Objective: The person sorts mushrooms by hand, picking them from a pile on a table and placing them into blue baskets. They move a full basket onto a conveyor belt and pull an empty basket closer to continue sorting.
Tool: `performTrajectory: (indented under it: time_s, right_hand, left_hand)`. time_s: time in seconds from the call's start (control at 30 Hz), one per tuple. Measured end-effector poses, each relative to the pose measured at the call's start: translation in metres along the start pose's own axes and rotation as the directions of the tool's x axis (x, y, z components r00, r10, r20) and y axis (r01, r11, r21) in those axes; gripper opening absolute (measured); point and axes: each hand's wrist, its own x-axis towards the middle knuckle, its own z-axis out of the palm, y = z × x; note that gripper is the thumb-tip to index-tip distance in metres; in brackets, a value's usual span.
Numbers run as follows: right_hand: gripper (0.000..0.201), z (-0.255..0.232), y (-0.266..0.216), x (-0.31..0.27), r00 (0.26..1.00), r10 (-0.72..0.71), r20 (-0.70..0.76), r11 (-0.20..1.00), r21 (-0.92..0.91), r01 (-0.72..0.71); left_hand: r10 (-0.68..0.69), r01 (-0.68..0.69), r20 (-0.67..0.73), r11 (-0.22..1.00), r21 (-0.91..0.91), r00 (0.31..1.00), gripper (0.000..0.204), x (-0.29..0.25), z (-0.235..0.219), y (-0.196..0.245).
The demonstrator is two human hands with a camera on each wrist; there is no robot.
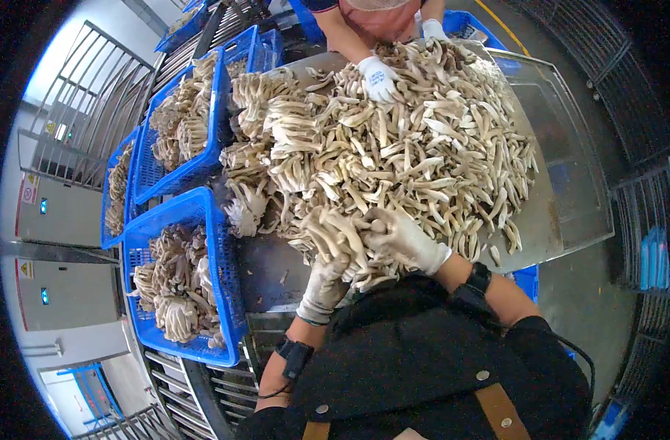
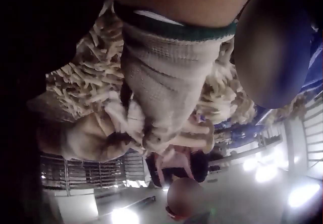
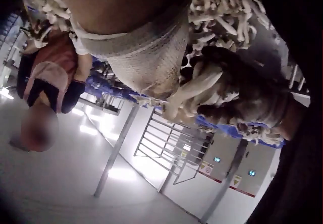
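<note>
Gloved and bent over the near edge of the bench, I grasp a mushroom cluster in my left grip, its pale stems poking up past my fingers. My right grip is bent in close at the cluster's side; I cannot tell whether it pinches a stem. The cluster is between my two gloves, in front of the loose mushrooms heaped across the metal. The likeliest mishap, I judge, is breakage: too hard a squeeze or a sideways twist could snap a stem or tear a cap. Too slack a hold could let pieces slide off the edge against my apron. Opposite, a coworker's gloved hand rests on the same heap, where a careless push from either side could send outlying mushrooms toward the rim.
</note>
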Motion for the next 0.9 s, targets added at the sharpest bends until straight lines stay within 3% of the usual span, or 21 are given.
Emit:
performTrajectory:
  time_s: [0.03,0.07,0.1,0.13,0.17,0.23,0.27,0.3,0.33,0.43,0.47,0.53,0.57,0.6,0.63,0.67,0.7,0.73,0.77,0.83,0.9]
  right_hand:
    - [0.035,0.000,-0.011,-0.005,0.999,0.040,-0.029,0.993,0.109,-0.037]
    - [0.034,0.012,-0.036,-0.014,0.995,0.086,-0.054,0.973,0.218,-0.072]
    - [0.038,0.006,-0.023,-0.006,0.999,-0.004,0.053,0.997,0.081,0.000]
    - [0.037,0.007,-0.017,-0.001,0.974,-0.191,0.120,0.871,-0.437,0.225]
    - [0.037,-0.003,-0.005,0.004,0.905,-0.361,0.225,0.657,-0.627,0.418]
    - [0.039,-0.007,-0.013,0.005,0.982,-0.190,-0.001,0.885,-0.433,0.171]
    - [0.043,-0.010,-0.012,0.008,0.978,-0.200,-0.056,0.907,-0.388,0.164]
    - [0.047,-0.014,-0.010,0.011,0.971,-0.211,-0.111,0.926,-0.341,0.162]
    - [0.035,0.001,-0.029,0.003,0.951,-0.306,0.054,0.668,-0.699,0.255]
    - [0.024,-0.008,-0.032,0.010,1.000,0.009,-0.029,0.890,-0.456,-0.021]
    - [0.022,-0.019,-0.016,0.014,0.994,-0.047,-0.099,0.979,-0.201,0.027]
    - [0.032,-0.047,0.016,0.021,0.990,-0.068,-0.126,0.995,-0.083,0.058]
    - [0.037,-0.060,0.032,0.025,0.987,-0.079,-0.139,0.997,-0.024,0.076]
    - [0.038,-0.024,-0.002,0.018,0.998,-0.013,-0.067,0.968,-0.250,-0.005]
    - [0.038,0.012,-0.036,0.009,0.999,0.054,0.007,0.881,-0.471,-0.044]
    - [0.034,-0.011,-0.021,0.016,0.999,-0.032,-0.006,0.912,-0.409,0.027]
    - [0.031,-0.034,-0.006,0.023,0.993,-0.118,-0.019,0.931,-0.350,0.104]
    - [0.030,-0.026,-0.012,0.021,0.975,-0.043,-0.216,0.998,0.025,0.049]
    - [0.034,-0.001,-0.028,0.006,0.979,-0.191,0.074,0.959,-0.197,0.202]
    - [0.042,-0.021,-0.017,0.010,0.967,-0.083,0.240,0.978,-0.167,0.126]
    - [0.047,-0.025,-0.011,0.011,0.993,-0.111,-0.028,0.988,-0.114,0.107]
  left_hand:
    - [0.056,-0.054,-0.057,0.998,0.042,0.997,0.041,0.002,-0.003,-0.002]
    - [-0.010,0.009,-0.016,0.999,-0.049,1.000,0.041,0.003,-0.012,0.000]
    - [-0.076,0.078,0.026,0.988,-0.133,0.997,0.041,0.005,-0.020,0.002]
    - [-0.136,0.135,-0.013,0.988,-0.072,0.991,0.042,0.007,-0.019,-0.006]
    - [-0.148,0.149,0.020,0.983,-0.109,0.989,0.042,0.003,-0.005,0.001]
    - [-0.043,0.040,-0.023,0.995,-0.088,0.999,0.046,0.002,0.003,0.007]
    - [-0.108,0.118,0.056,0.961,-0.249,0.993,0.040,0.003,0.004,0.017]
    - [-0.201,0.204,0.036,0.957,-0.204,0.979,0.035,0.006,0.000,0.016]
    - [-0.185,0.191,0.067,0.978,-0.086,0.980,0.034,0.008,-0.005,0.013]
    - [-0.099,0.099,-0.002,0.994,0.051,0.995,0.028,0.006,0.015,0.027]
    - [-0.126,0.086,-0.121,0.953,-0.292,0.985,0.031,0.014,0.015,0.022]
    - [0.166,-0.154,0.078,0.977,-0.144,0.983,0.029,0.048,-0.052,-0.039]
    - [0.011,-0.013,0.219,1.000,0.007,0.976,0.029,0.041,-0.049,-0.028]
    - [-0.166,0.112,0.330,0.978,0.178,0.929,0.028,0.031,-0.035,-0.012]
    - [-0.056,0.051,0.114,0.998,0.045,0.992,0.031,0.027,-0.006,-0.010]
    - [-0.030,0.025,0.064,0.996,0.091,0.997,0.029,0.034,-0.010,-0.009]
    - [0.005,-0.004,0.017,0.998,-0.068,1.000,0.030,0.032,-0.006,0.000]
    - [0.032,-0.038,-0.032,0.973,-0.226,0.999,0.031,0.030,-0.002,0.008]
    - [0.066,-0.068,0.089,0.998,0.014,0.994,0.027,0.031,-0.010,0.002]
    - [0.133,-0.276,0.328,0.853,0.442,0.935,0.021,0.034,-0.026,-0.009]
    - [0.071,-0.083,0.145,0.994,0.074,0.987,0.023,0.055,-0.038,-0.029]
